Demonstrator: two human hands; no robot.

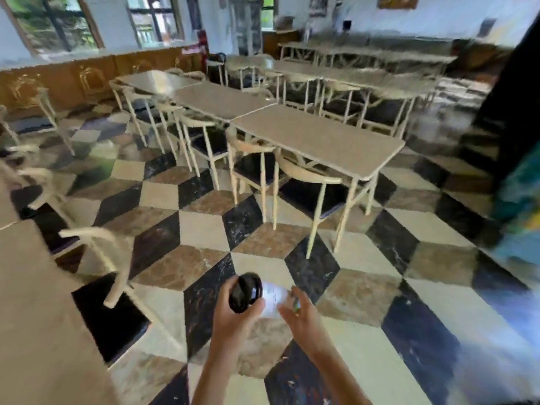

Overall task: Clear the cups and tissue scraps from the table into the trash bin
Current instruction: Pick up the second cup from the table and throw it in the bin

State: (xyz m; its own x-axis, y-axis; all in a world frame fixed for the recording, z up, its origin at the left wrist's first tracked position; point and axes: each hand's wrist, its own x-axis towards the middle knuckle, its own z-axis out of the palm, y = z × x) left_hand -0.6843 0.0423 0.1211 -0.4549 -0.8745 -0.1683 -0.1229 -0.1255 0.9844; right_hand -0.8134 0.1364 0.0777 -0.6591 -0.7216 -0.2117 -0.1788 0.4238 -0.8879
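My left hand grips a white paper cup with a black lid, held on its side above the checkered floor. My right hand sits just right of the cup, fingers curled around its far end, with something small and greenish showing between the fingers. The picture is blurred, so I cannot tell whether tissue is in either hand. No trash bin is in sight.
A beige table edge runs along my left with a pale chair beside it. A row of beige tables with tucked chairs stands ahead. A dark pillar rises at the right. Checkered floor lies between.
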